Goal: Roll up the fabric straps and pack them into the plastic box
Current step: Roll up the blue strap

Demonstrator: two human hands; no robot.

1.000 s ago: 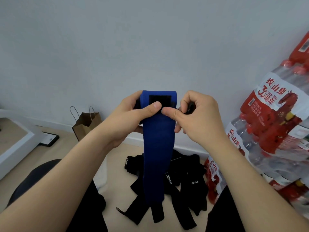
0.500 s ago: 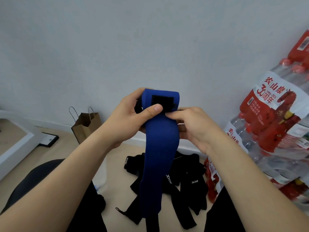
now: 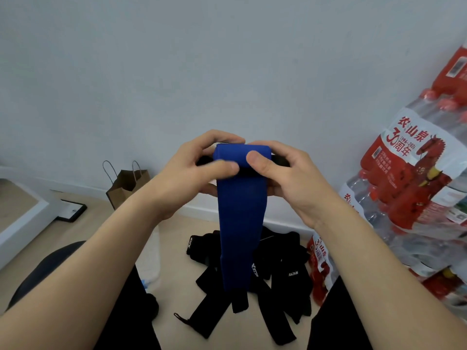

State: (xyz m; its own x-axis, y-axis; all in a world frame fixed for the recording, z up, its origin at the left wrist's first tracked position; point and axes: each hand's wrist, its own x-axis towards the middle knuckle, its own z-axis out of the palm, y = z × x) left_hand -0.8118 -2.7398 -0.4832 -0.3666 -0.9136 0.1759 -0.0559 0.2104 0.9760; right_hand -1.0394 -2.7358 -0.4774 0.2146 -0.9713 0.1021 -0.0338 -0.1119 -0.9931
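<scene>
Thumb and curled fingers of our left hand (image 3: 187, 178) grip the top left end of the blue strap (image 3: 240, 223), the thumb lying flat across its front just below the rolled edge. Our right hand (image 3: 290, 180) grasps the opposite end in the same way, thumb tip pressed on the front of the roll and the other fingers wrapped behind it. The two thumbs nearly meet at the middle of the strap. Neither hand is loose; both are clenched around the fabric. A bit of dark material shows at either end of the roll, under our fingers.

We hold the strap up in front of the pale wall (image 3: 227, 59), its top turned over into a short roll and the rest hanging straight down between our forearms. Its lower end dangles over a heap of black straps (image 3: 285, 271) lying tangled on the beige floor (image 3: 83, 231) between our knees, which are clad in black.

To the right, packs of bottled water (image 3: 409, 188) with red labels are stacked against the wall. To the left, a brown paper bag (image 3: 126, 183) stands by the skirting, with a flat black-framed item (image 3: 72, 210) lying on the floor beside it.
</scene>
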